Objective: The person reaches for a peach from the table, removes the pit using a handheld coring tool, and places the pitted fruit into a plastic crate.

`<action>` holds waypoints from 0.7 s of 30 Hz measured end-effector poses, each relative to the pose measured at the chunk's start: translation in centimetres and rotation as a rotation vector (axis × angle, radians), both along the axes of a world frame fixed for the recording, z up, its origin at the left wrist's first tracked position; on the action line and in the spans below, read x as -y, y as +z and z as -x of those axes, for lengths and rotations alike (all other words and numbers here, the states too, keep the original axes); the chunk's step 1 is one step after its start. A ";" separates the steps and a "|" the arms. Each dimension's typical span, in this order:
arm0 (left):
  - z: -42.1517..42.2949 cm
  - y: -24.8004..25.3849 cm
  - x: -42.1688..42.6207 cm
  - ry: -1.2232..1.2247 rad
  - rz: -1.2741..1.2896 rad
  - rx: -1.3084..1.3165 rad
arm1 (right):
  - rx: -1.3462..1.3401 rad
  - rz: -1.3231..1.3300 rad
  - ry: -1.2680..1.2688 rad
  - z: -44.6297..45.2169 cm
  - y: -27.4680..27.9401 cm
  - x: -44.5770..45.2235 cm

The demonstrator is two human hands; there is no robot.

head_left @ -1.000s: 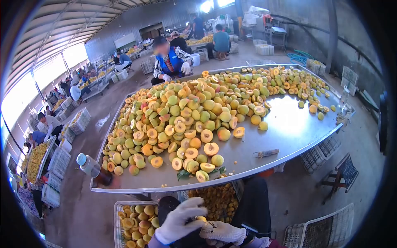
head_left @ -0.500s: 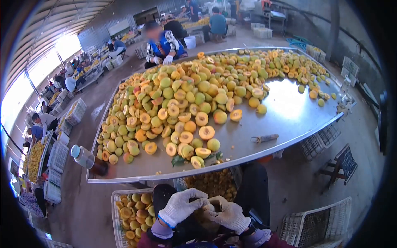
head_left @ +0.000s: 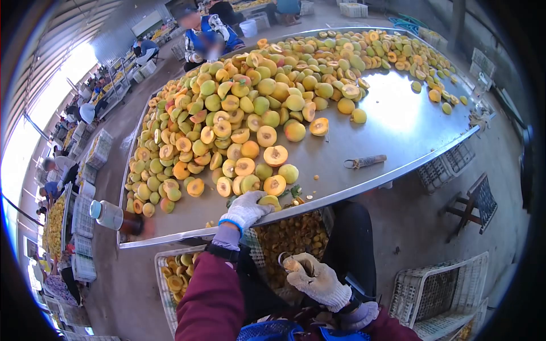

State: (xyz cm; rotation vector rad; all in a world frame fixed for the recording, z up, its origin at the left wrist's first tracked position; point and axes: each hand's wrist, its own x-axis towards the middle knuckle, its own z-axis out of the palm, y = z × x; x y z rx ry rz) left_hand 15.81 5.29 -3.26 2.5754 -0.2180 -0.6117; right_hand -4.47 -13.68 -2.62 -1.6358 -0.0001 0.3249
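My left hand (head_left: pixel 247 210), in a white knitted glove, reaches to the near edge of the metal table (head_left: pixel 318 165). Its fingers are closed against a yellow-green fruit half (head_left: pixel 271 202) at the front of the pile. My right hand (head_left: pixel 318 282), in a stained glove, is over my lap, wrapped round a small tool (head_left: pixel 291 264) with a curved metal loop at its tip. Whole and halved yellow-green fruits (head_left: pixel 261 105) are heaped on the table, several cut faces showing brown centres.
A second looped tool (head_left: pixel 365 162) and a capped bottle (head_left: pixel 108 215) lie on the table. Crates of fruit halves (head_left: pixel 176 273) and brown pieces (head_left: pixel 290 236) are below. An empty crate (head_left: pixel 438 290) and folding stool (head_left: pixel 473 204) stand right. A co-worker (head_left: pixel 207 34) sits across.
My left hand has moved from my lap up and forward to the table edge. My right hand has dropped slightly, and its looped tool now shows. The view has tilted down.
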 end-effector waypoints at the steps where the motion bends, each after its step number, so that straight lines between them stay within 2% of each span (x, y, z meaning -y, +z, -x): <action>1: 0.4 -0.5 -0.2 -0.004 -0.005 -0.004 | 0.029 0.055 0.014 -0.1 -0.1 0.0; 3: 1.7 -2.1 -0.7 0.242 0.312 0.156 | -0.017 0.018 0.019 -0.2 -0.1 0.3; 4: 2.4 -1.8 -0.4 0.342 0.701 0.047 | -0.066 -0.017 0.024 -0.1 0.0 0.4; 5: 3.9 -0.7 -0.1 0.343 0.695 0.030 | -0.083 -0.020 0.019 0.1 0.1 0.3; 7: 7.2 2.5 0.7 0.415 1.133 -0.045 | -0.021 0.002 -0.018 0.0 0.5 0.1; 10: 11.2 3.0 1.3 0.464 1.272 -0.382 | 0.053 0.101 -0.029 -0.1 1.5 -0.4; 15: 13.7 3.7 2.1 0.510 1.419 -0.425 | 0.121 0.270 -0.050 0.2 2.9 -0.6; 17: 14.3 3.7 1.9 0.428 1.702 -0.550 | 0.118 0.273 -0.064 0.4 2.8 -0.4; 19: 14.8 3.4 1.7 0.417 1.676 -0.528 | 0.117 0.273 -0.076 0.5 2.7 -0.4; 21: 15.2 3.8 1.6 0.344 1.518 -0.369 | 0.163 0.291 -0.089 0.5 2.8 -0.3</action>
